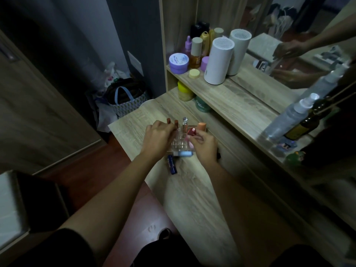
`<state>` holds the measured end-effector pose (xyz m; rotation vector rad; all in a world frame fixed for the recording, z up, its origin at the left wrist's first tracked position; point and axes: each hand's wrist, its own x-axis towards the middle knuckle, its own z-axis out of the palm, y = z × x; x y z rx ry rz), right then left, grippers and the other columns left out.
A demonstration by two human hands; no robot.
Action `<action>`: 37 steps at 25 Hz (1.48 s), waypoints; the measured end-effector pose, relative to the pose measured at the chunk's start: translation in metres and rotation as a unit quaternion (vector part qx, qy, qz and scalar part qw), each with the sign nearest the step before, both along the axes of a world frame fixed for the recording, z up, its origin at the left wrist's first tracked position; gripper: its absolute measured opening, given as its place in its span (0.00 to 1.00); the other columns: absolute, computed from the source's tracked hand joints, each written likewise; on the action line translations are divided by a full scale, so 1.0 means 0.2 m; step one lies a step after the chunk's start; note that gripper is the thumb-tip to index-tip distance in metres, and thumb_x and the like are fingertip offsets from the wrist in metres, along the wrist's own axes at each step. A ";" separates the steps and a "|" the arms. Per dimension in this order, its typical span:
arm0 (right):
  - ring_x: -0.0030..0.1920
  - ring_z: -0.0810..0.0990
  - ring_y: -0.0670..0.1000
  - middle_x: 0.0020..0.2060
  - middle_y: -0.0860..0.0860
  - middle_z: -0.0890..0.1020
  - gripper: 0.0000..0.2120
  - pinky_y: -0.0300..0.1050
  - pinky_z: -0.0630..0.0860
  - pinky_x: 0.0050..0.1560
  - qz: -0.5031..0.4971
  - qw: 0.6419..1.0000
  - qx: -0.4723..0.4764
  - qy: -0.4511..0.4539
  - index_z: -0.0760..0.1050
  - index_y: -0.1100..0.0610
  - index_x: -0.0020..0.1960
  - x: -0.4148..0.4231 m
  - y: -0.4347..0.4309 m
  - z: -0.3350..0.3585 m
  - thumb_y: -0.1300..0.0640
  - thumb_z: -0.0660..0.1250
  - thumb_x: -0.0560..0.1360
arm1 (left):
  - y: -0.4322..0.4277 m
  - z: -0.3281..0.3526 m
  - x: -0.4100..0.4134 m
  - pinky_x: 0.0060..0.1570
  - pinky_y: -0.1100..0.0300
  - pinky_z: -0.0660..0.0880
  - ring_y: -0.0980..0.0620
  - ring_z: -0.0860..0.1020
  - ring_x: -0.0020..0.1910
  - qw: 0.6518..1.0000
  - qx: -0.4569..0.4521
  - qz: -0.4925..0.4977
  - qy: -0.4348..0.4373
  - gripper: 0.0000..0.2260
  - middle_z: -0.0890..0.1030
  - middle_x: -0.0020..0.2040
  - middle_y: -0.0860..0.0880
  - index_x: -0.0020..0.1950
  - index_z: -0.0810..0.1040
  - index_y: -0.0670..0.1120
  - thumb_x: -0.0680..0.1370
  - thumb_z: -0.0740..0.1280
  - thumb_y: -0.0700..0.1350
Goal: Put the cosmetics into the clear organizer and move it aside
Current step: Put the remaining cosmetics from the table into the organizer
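Note:
The clear organizer (178, 144) stands on the wooden table (192, 189) between my hands. Upright in its far slots are two brown-capped lipsticks (172, 121), a clear-capped tube (185, 124) and an orange-capped one (201, 126). My left hand (157, 140) rests on the organizer's left side, fingers at the brown lipsticks. My right hand (204, 146) pinches a red-capped lipstick (191, 131) over the organizer's right side. A light blue tube (184, 153) lies along the organizer's near edge. A dark blue tube (171, 164) lies flat on the table just in front.
A shelf (221, 89) behind holds jars, bottles and two white cylinders (218, 60). A spray bottle (289, 118) and dark bottle stand right, by a mirror. Bags (125, 99) sit on the floor left of the table.

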<state>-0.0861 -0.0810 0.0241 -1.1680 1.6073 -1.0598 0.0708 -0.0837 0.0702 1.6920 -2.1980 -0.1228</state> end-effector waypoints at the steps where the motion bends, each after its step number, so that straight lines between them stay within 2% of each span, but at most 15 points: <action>1: 0.46 0.82 0.49 0.49 0.57 0.83 0.14 0.48 0.81 0.51 0.003 1.000 0.000 -0.002 0.76 0.60 0.57 0.01 -0.01 -0.01 0.64 0.69 0.71 | -0.01 -0.01 0.00 0.47 0.50 0.68 0.42 0.77 0.51 1.000 -0.010 0.001 -0.025 0.08 0.84 0.48 0.46 0.51 0.80 0.46 0.77 0.64 0.47; 4: 0.47 0.82 0.50 0.48 0.58 0.84 0.15 0.49 0.80 0.53 0.019 0.999 -0.015 0.035 0.77 0.60 0.57 0.04 -0.03 -0.04 0.64 0.70 0.71 | -0.04 -0.05 0.00 0.47 0.49 0.68 0.42 0.76 0.54 0.997 -0.029 0.008 -0.067 0.09 0.82 0.55 0.46 0.52 0.80 0.45 0.76 0.65 0.47; 9: 0.47 0.82 0.52 0.49 0.58 0.83 0.14 0.45 0.79 0.51 0.049 0.993 -0.019 0.104 0.77 0.60 0.57 0.07 -0.07 -0.07 0.65 0.69 0.71 | -0.08 -0.10 0.01 0.52 0.49 0.65 0.44 0.71 0.62 0.995 0.027 0.023 -0.094 0.11 0.76 0.65 0.48 0.56 0.80 0.48 0.77 0.64 0.48; 12: 0.48 0.81 0.51 0.51 0.58 0.82 0.14 0.43 0.79 0.51 0.054 0.987 -0.019 0.150 0.76 0.61 0.57 0.08 -0.08 -0.10 0.65 0.69 0.72 | -0.10 -0.12 0.01 0.53 0.49 0.64 0.44 0.69 0.63 0.993 0.041 0.022 -0.111 0.11 0.73 0.67 0.48 0.57 0.80 0.50 0.77 0.64 0.49; 17: 0.49 0.82 0.51 0.51 0.58 0.83 0.16 0.41 0.78 0.50 0.047 0.984 0.016 0.173 0.75 0.61 0.58 0.10 -0.11 -0.09 0.65 0.69 0.71 | -0.12 -0.13 0.01 0.52 0.49 0.65 0.44 0.71 0.60 0.995 0.026 0.022 -0.095 0.12 0.75 0.64 0.48 0.57 0.80 0.49 0.77 0.63 0.50; 21: 0.48 0.81 0.49 0.52 0.57 0.82 0.19 0.33 0.73 0.43 0.036 0.981 0.015 0.190 0.73 0.61 0.61 0.09 -0.09 -0.06 0.65 0.70 0.70 | -0.08 -0.11 0.01 0.48 0.50 0.69 0.43 0.76 0.54 0.998 -0.017 0.049 -0.030 0.12 0.79 0.59 0.46 0.55 0.81 0.46 0.77 0.64 0.50; 23: 0.48 0.80 0.50 0.54 0.58 0.80 0.18 0.34 0.75 0.44 0.026 0.981 0.010 0.192 0.73 0.60 0.61 0.08 -0.05 -0.05 0.65 0.69 0.71 | -0.03 -0.11 0.02 0.47 0.49 0.73 0.41 0.77 0.51 0.998 -0.046 0.038 0.031 0.09 0.80 0.55 0.42 0.52 0.81 0.43 0.75 0.68 0.44; 25: 0.49 0.80 0.52 0.54 0.60 0.80 0.15 0.41 0.78 0.50 0.040 0.976 -0.011 0.213 0.75 0.62 0.59 0.07 0.02 -0.07 0.65 0.67 0.73 | 0.05 -0.15 0.04 0.47 0.53 0.74 0.40 0.78 0.46 0.994 -0.049 -0.002 0.096 0.06 0.80 0.48 0.39 0.49 0.81 0.38 0.73 0.70 0.38; 28: 0.55 0.77 0.56 0.55 0.61 0.79 0.13 0.46 0.72 0.59 0.117 0.947 -0.055 0.295 0.76 0.63 0.59 0.04 0.13 -0.13 0.65 0.63 0.75 | 0.23 -0.26 0.05 0.42 0.57 0.70 0.40 0.79 0.40 0.991 0.030 -0.057 0.118 0.05 0.78 0.42 0.37 0.47 0.80 0.36 0.72 0.69 0.35; 31: 0.60 0.72 0.59 0.61 0.60 0.73 0.18 0.50 0.69 0.62 0.210 0.901 -0.013 0.380 0.71 0.60 0.65 0.03 0.18 -0.20 0.63 0.61 0.76 | 0.34 -0.38 0.04 0.46 0.55 0.74 0.40 0.78 0.43 0.983 0.146 -0.043 0.101 0.10 0.76 0.47 0.37 0.55 0.79 0.39 0.75 0.66 0.41; 33: 0.60 0.71 0.58 0.63 0.59 0.70 0.19 0.51 0.72 0.60 0.230 0.868 0.007 0.439 0.67 0.58 0.68 0.04 0.18 -0.22 0.60 0.60 0.76 | 0.38 -0.43 0.03 0.49 0.55 0.74 0.41 0.76 0.46 0.978 0.183 -0.011 0.100 0.12 0.75 0.49 0.37 0.56 0.79 0.41 0.77 0.65 0.45; 35: 0.58 0.72 0.57 0.61 0.58 0.71 0.18 0.50 0.73 0.56 0.229 0.848 -0.006 0.478 0.68 0.57 0.66 0.04 0.18 -0.23 0.59 0.61 0.76 | 0.41 -0.49 0.02 0.51 0.56 0.73 0.42 0.75 0.47 0.976 0.200 0.005 0.082 0.12 0.75 0.50 0.38 0.56 0.78 0.42 0.77 0.64 0.48; 37: 0.58 0.72 0.57 0.60 0.56 0.73 0.16 0.51 0.72 0.54 0.228 0.831 -0.022 0.506 0.68 0.56 0.63 0.05 0.19 -0.23 0.57 0.62 0.76 | 0.44 -0.51 0.01 0.51 0.53 0.74 0.46 0.75 0.45 0.966 0.240 0.054 0.082 0.12 0.76 0.47 0.44 0.52 0.76 0.44 0.77 0.64 0.51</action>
